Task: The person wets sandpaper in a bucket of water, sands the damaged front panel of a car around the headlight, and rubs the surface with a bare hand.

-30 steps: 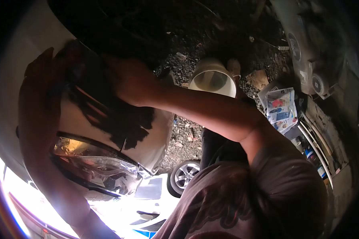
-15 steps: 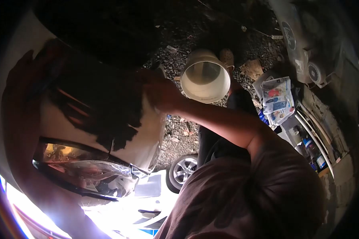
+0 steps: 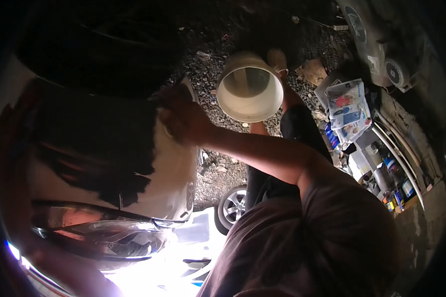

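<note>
A pale car body panel point(image 3: 173, 183) with a large dark patch point(image 3: 99, 153) fills the left, above a headlight point(image 3: 109, 230). My right hand point(image 3: 186, 119) is pressed against the panel near its right edge, fingers curled and closed; whatever lies beneath them is hidden. At the far left my left hand point(image 3: 20, 116) is in deep shadow by the panel's other side, its fingers too dark to make out. A whitish bucket point(image 3: 252, 116) holding liquid stands on the gravel just beyond my right forearm.
A wheel point(image 3: 231, 207) lies near my legs. Printed newspaper point(image 3: 349, 111) sits on the right, above a container of bottles and tools point(image 3: 391, 178). A dusty pale part with a round grille point(image 3: 394, 73) is at upper right. Strong light glares at the bottom.
The camera view has shifted slightly. My right hand has slid a little left along the panel, still pressed to it. My left hand has moved left and deeper into shadow.
</note>
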{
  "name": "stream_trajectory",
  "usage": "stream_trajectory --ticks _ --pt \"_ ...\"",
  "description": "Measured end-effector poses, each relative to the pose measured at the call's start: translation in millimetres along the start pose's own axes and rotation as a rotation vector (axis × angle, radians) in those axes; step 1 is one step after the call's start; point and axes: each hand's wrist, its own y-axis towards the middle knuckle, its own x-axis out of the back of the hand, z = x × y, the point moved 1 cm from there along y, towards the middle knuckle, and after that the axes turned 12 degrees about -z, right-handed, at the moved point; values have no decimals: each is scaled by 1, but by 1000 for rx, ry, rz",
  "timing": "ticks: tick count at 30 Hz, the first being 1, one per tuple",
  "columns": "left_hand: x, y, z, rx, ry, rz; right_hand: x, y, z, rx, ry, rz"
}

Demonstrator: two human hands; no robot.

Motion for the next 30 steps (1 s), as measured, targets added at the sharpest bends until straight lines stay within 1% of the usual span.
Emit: stream_trajectory --ticks 1,3,4,5,7,8,9,10,11,13,14,16,17,18,20,22,23,25,26,28,30 --pt "0 -2 0 15 1 4 -2 -4 -6 -1 4 7" --pt "2 -3 0 48 5 7 -11 -11 -30 -142 -60 230" --pt "3 -2 0 64 63 -60 -6 -6 -49 -91 95 119" --pt "6 0 -2 65 63 -80 -10 -6 -58 -73 90 113" --pt "6 3 -10 -15 19 -6 -19 1 -61 -446 142 104" --pt "8 4 -15 -9 16 4 -20 -10 -57 -453 142 113" --pt "9 6 -22 -95 18 22 -8 -9 -28 -350 139 69" --pt "7 4 -19 -135 19 35 -1 -9 -12 -243 140 26" --pt "5 3 -15 -175 21 48 -3 -11 -23 -250 144 31" --pt "6 5 -12 -132 24 18 -9 -8 -58 -531 295 130" --pt "5 4 -13 -108 23 8 -14 -6 -66 -508 290 122" --pt "5 5 -12 -93 18 4 -27 -4 -59 -153 -71 216" --pt "4 6 -13 -96 6 9 -23 -12 -49 -160 -71 225" --pt "4 6 -13 -92 7 18 -8 -6 -22 -246 66 168" --pt "5 8 -11 -85 -1 24 -1 -13 -13 -361 206 93" --pt "8 8 -8 -75 6 3 -2 -2 -48 -529 305 114" --pt "7 9 -7 -70 4 -8 -2 5 -50 -499 297 102" --pt "4 7 -3 -59 -3 -10 -5 -1 -25 -257 59 141" --pt "1 7 -2 -63 -2 -3 1 -13 -8 -283 129 119" --pt "0 7 -2 -53 -5 9 -6 -19 -16 -316 129 175" --pt "4 8 -2 -55 -5 3 -3 -10 -31 -343 159 153"
